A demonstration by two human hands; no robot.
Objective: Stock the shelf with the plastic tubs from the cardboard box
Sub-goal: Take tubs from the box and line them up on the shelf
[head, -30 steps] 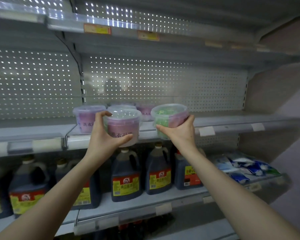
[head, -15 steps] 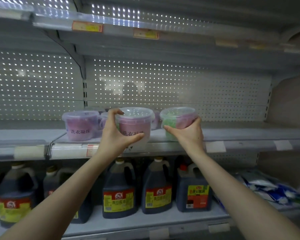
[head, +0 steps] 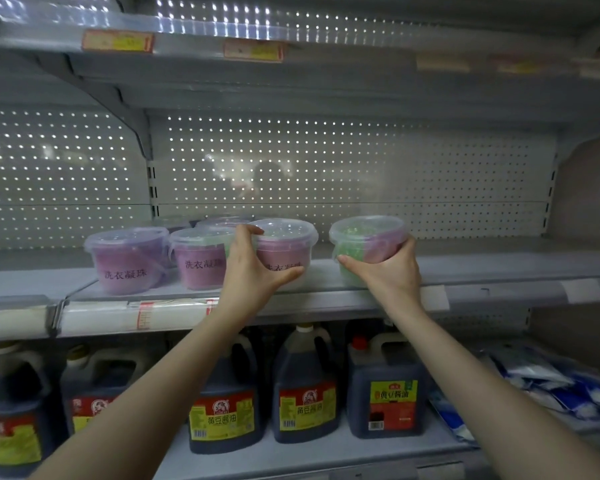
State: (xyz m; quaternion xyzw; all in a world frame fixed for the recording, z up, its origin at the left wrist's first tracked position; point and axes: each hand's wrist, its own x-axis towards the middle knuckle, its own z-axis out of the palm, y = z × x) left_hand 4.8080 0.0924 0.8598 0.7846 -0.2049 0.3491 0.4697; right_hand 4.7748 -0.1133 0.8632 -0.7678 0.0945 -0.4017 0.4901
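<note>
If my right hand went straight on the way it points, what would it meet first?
Likely the perforated back panel; the shelf behind the tub in the right hand looks bare, though depth is unclear.

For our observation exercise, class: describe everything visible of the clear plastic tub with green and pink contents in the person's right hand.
The clear plastic tub with green and pink contents has a translucent lid. It sits over the grey metal shelf's front edge, apart from the pink-filled tubs to its left. The right hand grips its side; its base is hidden.
</note>
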